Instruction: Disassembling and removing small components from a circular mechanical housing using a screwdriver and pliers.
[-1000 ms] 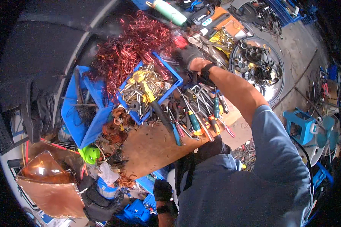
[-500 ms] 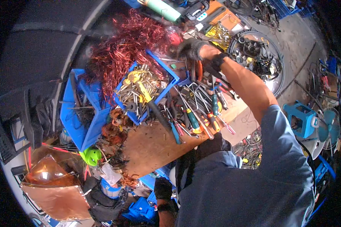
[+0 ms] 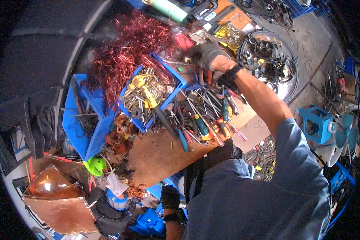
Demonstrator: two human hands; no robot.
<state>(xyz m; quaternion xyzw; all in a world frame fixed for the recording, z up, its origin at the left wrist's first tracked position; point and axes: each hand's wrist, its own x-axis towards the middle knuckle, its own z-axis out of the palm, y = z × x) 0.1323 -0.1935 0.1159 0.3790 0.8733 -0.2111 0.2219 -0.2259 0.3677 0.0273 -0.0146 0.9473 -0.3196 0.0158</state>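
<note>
My right hand [image 3: 207,57], in a dark grey work glove, reaches over the back of the wooden bench among mixed tools. Its back faces up, so its fingers and anything in them are hidden. Closest to it are red-handled tools [image 3: 209,76] and a red object [image 3: 184,41]. My left hand [image 3: 171,197], in a black glove, hangs low beside the front edge of the bench. Its fingers blend into the dark glove, with blue plastic pieces [image 3: 148,221] close by. Several screwdrivers [image 3: 201,126], pliers and hex keys lie between my arms.
A blue bin [image 3: 183,85] of bolts holds a yellow-and-black hammer [image 3: 150,98]. Behind it is a heap of reddish copper wire [image 3: 132,52]. Another blue bin [image 3: 96,138] stands left. A round tub [image 3: 294,86] of metal parts sits right, near a fan [image 3: 345,132]. Bare wood [image 3: 156,154] shows in front.
My right hand has turned slightly and shows more of the back of its glove, still over the same tools. My left hand stays low. The whole view has shifted a little.
</note>
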